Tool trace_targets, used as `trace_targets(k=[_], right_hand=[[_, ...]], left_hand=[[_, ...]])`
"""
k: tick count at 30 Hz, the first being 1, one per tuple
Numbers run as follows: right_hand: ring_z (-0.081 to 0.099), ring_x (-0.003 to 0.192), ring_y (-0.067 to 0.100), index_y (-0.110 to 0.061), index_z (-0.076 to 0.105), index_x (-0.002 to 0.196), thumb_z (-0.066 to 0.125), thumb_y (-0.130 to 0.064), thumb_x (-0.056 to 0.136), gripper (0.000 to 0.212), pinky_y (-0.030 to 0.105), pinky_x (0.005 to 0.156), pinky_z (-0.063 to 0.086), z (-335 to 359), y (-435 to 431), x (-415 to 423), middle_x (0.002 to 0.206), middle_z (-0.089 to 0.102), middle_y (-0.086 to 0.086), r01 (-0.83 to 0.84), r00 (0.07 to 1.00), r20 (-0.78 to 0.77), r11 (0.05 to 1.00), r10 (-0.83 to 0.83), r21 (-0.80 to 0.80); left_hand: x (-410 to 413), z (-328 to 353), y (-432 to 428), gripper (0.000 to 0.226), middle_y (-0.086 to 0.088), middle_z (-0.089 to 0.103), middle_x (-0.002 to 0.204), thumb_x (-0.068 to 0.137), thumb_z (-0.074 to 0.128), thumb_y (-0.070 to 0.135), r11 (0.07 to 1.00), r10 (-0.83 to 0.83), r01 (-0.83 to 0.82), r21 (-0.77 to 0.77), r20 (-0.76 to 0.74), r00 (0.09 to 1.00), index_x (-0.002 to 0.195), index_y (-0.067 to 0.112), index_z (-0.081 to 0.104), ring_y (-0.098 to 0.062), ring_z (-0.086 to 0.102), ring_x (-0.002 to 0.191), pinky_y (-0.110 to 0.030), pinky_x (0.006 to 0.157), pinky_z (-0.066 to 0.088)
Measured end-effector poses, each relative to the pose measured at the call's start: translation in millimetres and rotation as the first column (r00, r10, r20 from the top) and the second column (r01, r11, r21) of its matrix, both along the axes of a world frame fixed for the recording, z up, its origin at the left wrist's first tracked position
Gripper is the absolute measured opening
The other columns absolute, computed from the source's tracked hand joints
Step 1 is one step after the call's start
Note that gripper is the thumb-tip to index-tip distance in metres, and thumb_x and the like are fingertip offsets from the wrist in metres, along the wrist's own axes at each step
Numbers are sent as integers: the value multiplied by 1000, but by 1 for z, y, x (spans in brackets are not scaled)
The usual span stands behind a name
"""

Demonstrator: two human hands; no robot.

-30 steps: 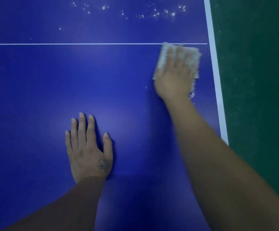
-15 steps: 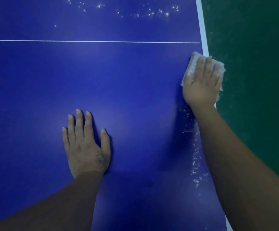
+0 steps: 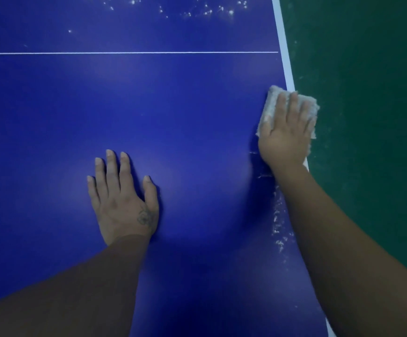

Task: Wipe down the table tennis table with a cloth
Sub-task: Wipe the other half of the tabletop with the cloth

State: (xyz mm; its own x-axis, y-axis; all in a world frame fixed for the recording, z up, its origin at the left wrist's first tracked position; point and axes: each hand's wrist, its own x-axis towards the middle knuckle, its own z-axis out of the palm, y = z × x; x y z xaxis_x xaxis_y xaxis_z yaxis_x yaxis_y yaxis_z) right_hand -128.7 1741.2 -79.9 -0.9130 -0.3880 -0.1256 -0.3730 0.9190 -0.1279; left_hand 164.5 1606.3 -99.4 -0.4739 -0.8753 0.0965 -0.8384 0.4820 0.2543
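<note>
Right hand (image 3: 286,132) lies flat on the cloth (image 3: 271,100), fingers (image 3: 294,103) straight and spread, pressing it down rather than gripping it. The cloth is a pale folded pad directly under those fingers, and it straddles the white edge stripe (image 3: 282,45), its outer part overhanging the green floor (image 3: 367,93). It is mostly covered, so I cannot tell its long axis.

Left hand (image 3: 122,198) rests palm-down on the blue table (image 3: 173,105), fingers extended and holding nothing, well apart from the cloth. It looks to be a brace.

- White specks (image 3: 279,224) trail behind the right fingers, wrist-side, just inboard of the forearm. The trail runs lengthwise along the table edge.
- A second scatter of flecks (image 3: 207,12) lies well beyond the fingertips, past the thin cross line (image 3: 124,52).

Judgement: this is mid-wipe at the edge. The right hand is nearer to both patches. Clearing the near trail calls for pulling the cloth back along the edge, and the far scatter calls for a forward reach.
</note>
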Motion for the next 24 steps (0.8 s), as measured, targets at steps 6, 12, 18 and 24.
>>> trace_targets(k=[6,12,18,24], right_hand=[[-4,167,36,-22,6,173,24,-43,111,68,59,132,1,1,-40,110,181,-2,7,-397,918,2,918,397,-6],[-6,166,37,-18,4,172,22,-38,114,64,56,133,-3,-7,42,77,180,-1,10,-424,902,-31,897,431,129],[-7,165,40,-23,4,173,12,-46,105,73,59,133,-4,6,42,72,181,-5,8,12,1000,21,999,-13,48],[8,167,30,-26,23,171,26,-47,108,66,56,134,7,-4,44,144,179,14,2,-507,862,-15,862,507,-23]], left_hand=[[0,-2,0,69,-9,27,178,108,41,45,1000,-6,6,-16,-4,1000,168,12,36,-30,17,167,-51,137,8],[1,-3,1,69,-11,27,178,108,40,45,999,-11,10,-33,-14,1000,168,12,35,-31,17,167,-53,136,8],[2,-3,1,70,-10,23,180,109,36,47,1000,-15,15,-16,3,1000,169,12,32,-31,13,168,-54,136,7],[3,-3,1,70,-10,22,180,109,36,48,1000,-25,25,-12,-1,1000,170,12,30,-31,12,168,-54,136,7]])
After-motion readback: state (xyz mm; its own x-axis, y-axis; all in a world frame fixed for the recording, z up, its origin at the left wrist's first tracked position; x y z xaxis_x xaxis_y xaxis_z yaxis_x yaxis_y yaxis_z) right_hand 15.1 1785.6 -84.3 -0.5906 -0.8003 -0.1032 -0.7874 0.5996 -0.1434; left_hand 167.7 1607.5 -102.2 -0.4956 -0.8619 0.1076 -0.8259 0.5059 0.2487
